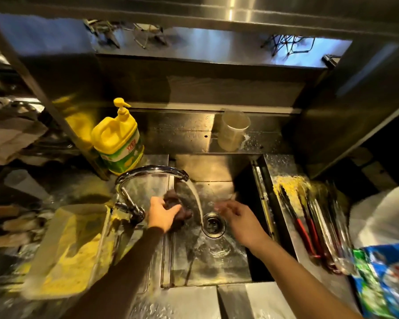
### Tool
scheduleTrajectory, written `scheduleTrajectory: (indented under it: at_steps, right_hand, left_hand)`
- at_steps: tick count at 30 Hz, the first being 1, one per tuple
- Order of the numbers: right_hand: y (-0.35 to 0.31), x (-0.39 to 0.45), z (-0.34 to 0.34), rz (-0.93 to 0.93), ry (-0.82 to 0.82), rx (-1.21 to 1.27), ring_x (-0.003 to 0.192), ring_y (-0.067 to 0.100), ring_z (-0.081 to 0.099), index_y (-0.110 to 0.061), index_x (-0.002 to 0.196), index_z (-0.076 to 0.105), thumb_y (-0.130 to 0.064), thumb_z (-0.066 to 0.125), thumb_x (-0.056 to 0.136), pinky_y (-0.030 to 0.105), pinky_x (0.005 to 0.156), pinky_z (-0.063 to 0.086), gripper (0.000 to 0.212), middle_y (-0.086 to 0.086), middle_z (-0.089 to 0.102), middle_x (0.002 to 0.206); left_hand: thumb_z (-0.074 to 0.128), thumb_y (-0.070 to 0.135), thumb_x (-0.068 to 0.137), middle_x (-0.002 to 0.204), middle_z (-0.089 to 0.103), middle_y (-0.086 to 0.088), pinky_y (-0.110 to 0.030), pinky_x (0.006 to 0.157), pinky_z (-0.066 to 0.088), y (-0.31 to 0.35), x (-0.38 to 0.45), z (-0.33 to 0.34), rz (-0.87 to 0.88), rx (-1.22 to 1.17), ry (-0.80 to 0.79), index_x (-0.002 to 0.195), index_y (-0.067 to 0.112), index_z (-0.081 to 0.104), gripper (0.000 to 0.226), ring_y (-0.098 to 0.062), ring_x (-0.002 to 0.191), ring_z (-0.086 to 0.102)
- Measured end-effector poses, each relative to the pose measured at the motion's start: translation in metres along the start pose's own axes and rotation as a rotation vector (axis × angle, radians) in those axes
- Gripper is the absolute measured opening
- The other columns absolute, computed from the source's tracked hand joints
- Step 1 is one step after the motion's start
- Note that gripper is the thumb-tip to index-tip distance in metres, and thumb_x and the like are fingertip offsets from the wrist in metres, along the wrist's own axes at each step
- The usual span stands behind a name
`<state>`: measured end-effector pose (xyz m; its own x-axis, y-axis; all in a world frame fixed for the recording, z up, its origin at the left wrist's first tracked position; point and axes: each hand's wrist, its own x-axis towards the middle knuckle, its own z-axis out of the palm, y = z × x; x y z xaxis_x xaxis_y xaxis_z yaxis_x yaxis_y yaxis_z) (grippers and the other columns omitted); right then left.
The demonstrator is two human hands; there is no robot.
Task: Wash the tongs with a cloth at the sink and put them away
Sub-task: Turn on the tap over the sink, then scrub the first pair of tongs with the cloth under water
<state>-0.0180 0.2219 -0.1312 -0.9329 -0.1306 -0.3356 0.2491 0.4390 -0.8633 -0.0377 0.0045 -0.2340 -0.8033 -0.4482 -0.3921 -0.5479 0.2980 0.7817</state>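
Tongs (308, 229): several pairs lying side by side on the steel ledge right of the basin, at about 3 o'clock from the drain (213, 224); two show red grips, tips pointing away from the person, resting over a yellowish patch on the ledge. None is held. Cloth (176, 204): dark, bunched, inside the basin at about 9 o'clock from the drain, just left of the water stream (197, 201). Left hand (161, 214) clamped around the cloth, fingers curled over its near edge, dark sleeve running back to the lower frame. Right hand (237, 218) over the basin at about 3 o'clock from the drain, fingers loosely spread toward the stream; fingertips motion-blurred, and something pale smears past them, so whether it grips anything cannot be told. Sink (207, 268): wet steel floor, water pooling near the drain. Faucet (152, 172): chrome, arching from the left rim, running, stream landing at the drain's left edge. Yellow soap bottle (118, 140) with pump, at 11 o'clock from the drain, on the counter behind the faucet. Translucent cup (232, 132) at 12 o'clock, against the back splash. Blue-green packet (382, 279) at 4 o'clock, beyond the tongs' near ends.
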Motion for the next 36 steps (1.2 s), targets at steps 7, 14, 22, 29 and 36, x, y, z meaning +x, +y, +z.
scheduleTrajectory:
  at_steps: [7,14,22,29,36]
  right_hand:
    - [0.024,-0.016,0.006,0.13,-0.142,0.185,0.089,0.0,0.067,-0.025,0.117,0.059,-0.018,0.062,0.096,0.009,0.071,0.047,0.023,-0.007,0.069,0.1]
    - [0.02,-0.027,-0.031,0.102,0.01,0.311,0.093,0.013,0.068,-0.015,0.125,0.06,-0.014,0.07,0.09,0.024,0.08,0.057,0.036,0.001,0.069,0.104]
    - [0.046,-0.029,-0.094,0.125,0.156,0.177,0.107,0.027,0.067,-0.013,0.132,0.058,-0.019,0.071,0.089,0.046,0.096,0.053,0.046,0.014,0.068,0.121]
    - [0.114,-0.038,-0.203,0.279,0.437,-0.551,0.115,0.033,0.057,-0.01,0.131,0.056,-0.034,0.062,0.091,0.04,0.098,0.049,0.047,0.018,0.057,0.129]
    - [0.156,-0.041,-0.248,0.48,0.407,-0.562,0.117,0.035,0.054,-0.004,0.124,0.045,-0.025,0.057,0.09,0.041,0.097,0.047,0.042,0.019,0.056,0.126]
  left_hand:
    - [0.064,0.007,0.091,0.103,0.074,-0.025,-0.044,0.087,0.057,0.011,-0.095,0.026,-0.088,-0.818,-0.363,0.106,0.003,0.071,0.017,-0.037,0.094,0.072]
    - [0.057,0.034,0.09,0.116,0.073,-0.022,-0.046,0.08,0.057,0.048,-0.131,0.047,-0.435,-1.293,-0.575,0.127,0.002,0.062,0.049,-0.035,0.1,0.074]
    - [0.07,0.026,0.083,0.11,0.076,-0.017,-0.037,0.074,0.06,0.082,-0.163,0.104,-0.481,-1.127,-0.637,0.132,0.003,0.062,0.055,-0.028,0.094,0.076]
    - [0.047,0.009,0.096,0.129,0.063,-0.021,-0.041,0.081,0.052,0.126,-0.189,0.162,-0.534,-0.977,-0.576,0.131,0.002,0.06,0.037,-0.032,0.102,0.065]
    - [0.052,0.008,0.093,0.082,0.075,-0.016,-0.039,0.083,0.051,0.148,-0.202,0.221,-0.578,-0.916,-0.499,0.098,0.004,0.069,0.019,-0.031,0.085,0.066]
